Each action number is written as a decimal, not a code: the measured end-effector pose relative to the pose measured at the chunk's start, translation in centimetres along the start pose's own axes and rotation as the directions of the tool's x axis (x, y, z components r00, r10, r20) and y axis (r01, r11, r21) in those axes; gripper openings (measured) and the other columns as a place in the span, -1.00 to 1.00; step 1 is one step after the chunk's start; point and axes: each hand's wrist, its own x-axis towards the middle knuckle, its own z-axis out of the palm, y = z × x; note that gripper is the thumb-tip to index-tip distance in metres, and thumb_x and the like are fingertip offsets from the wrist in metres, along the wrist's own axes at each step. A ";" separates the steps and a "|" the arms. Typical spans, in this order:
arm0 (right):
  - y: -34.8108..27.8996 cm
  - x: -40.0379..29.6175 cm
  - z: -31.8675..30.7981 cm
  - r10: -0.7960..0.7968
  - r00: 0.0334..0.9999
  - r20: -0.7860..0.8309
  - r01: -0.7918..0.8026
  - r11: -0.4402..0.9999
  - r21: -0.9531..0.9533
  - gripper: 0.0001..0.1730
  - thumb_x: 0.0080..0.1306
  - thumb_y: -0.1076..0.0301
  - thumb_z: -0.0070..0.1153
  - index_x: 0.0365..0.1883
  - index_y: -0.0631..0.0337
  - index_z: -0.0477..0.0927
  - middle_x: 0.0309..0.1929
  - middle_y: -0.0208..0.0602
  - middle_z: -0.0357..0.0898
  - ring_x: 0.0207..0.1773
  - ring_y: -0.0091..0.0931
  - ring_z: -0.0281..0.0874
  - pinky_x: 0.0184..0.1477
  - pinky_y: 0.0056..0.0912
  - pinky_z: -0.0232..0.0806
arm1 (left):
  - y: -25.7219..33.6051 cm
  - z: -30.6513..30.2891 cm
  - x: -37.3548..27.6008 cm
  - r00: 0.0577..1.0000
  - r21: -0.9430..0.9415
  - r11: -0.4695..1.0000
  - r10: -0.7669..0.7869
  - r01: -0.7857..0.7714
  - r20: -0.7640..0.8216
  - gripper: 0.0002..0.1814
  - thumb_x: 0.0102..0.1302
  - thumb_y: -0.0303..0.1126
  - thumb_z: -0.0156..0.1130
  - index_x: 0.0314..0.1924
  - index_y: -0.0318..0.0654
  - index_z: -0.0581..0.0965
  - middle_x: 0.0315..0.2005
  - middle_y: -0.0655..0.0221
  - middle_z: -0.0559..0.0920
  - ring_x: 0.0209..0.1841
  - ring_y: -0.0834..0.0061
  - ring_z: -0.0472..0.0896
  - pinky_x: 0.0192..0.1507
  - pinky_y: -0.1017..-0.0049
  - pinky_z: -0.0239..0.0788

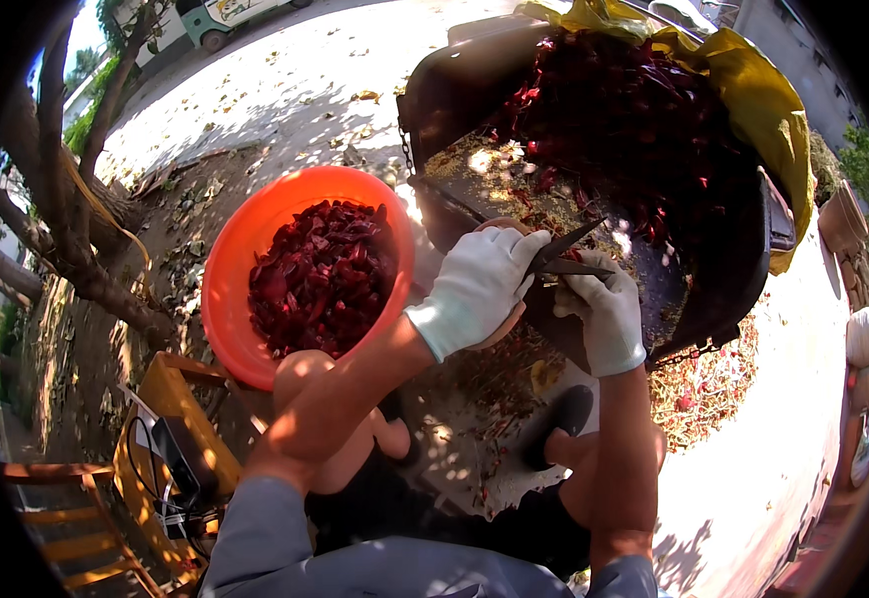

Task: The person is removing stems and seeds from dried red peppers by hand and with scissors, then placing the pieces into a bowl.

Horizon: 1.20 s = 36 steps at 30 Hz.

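My left hand, in a white knit glove, grips large scissors whose dark blades stand apart. Tan loop handles show above and below that glove. My right hand, gloved too, has its fingers curled at the lower blade's tip; whatever lies between them is hidden. Both hands are over the near edge of a dark cart bed. Inside it a heap of dark red calyces, apparently roselle, lies beside yellowish seed-like bits. To the left, an orange plastic basin holds cut dark red pieces.
Yellow sheeting drapes over the cart's far rim, and chains hang at its corners. Stems and scraps litter the ground. A wooden chair, a black device with cables and tree trunks stand left.
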 end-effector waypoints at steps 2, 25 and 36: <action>0.1 0.1 -0.1 0.006 0.999 0.033 -0.007 1.000 0.023 -0.76 0.36 0.46 0.11 -0.04 0.38 0.54 -0.26 -0.28 0.64 -0.37 -0.57 0.58 -0.30 -0.50 0.50 | -0.3 0.3 -0.2 1.000 0.007 1.000 0.014 -0.014 0.008 -0.44 0.21 -0.51 0.20 0.25 -0.22 0.38 -0.07 0.08 0.55 -0.05 -0.03 0.53 0.01 0.13 0.35; 0.0 -0.9 0.4 -0.181 0.974 0.137 0.207 0.956 -0.209 -0.81 0.38 0.41 0.16 -0.16 0.39 0.60 -0.43 -0.44 0.58 -0.45 -0.67 0.49 -0.37 -0.61 0.36 | -1.7 2.1 -1.2 0.997 0.013 0.997 0.076 -0.076 0.031 -0.36 0.11 -0.54 0.18 0.26 -0.26 0.34 -0.23 0.11 0.57 -0.18 0.02 0.58 -0.13 0.15 0.43; 0.0 -0.3 -0.4 -0.193 0.971 -0.140 0.132 0.924 -0.358 -0.85 0.36 0.44 0.16 -0.19 0.37 0.63 -0.48 -0.39 0.58 -0.44 -0.63 0.54 -0.35 -0.58 0.46 | 0.1 2.1 -1.5 0.976 -0.051 0.997 -0.050 0.062 0.210 -0.78 0.27 -0.39 0.28 -0.09 -0.19 0.52 -0.62 0.27 0.57 -0.50 0.11 0.61 -0.46 0.28 0.43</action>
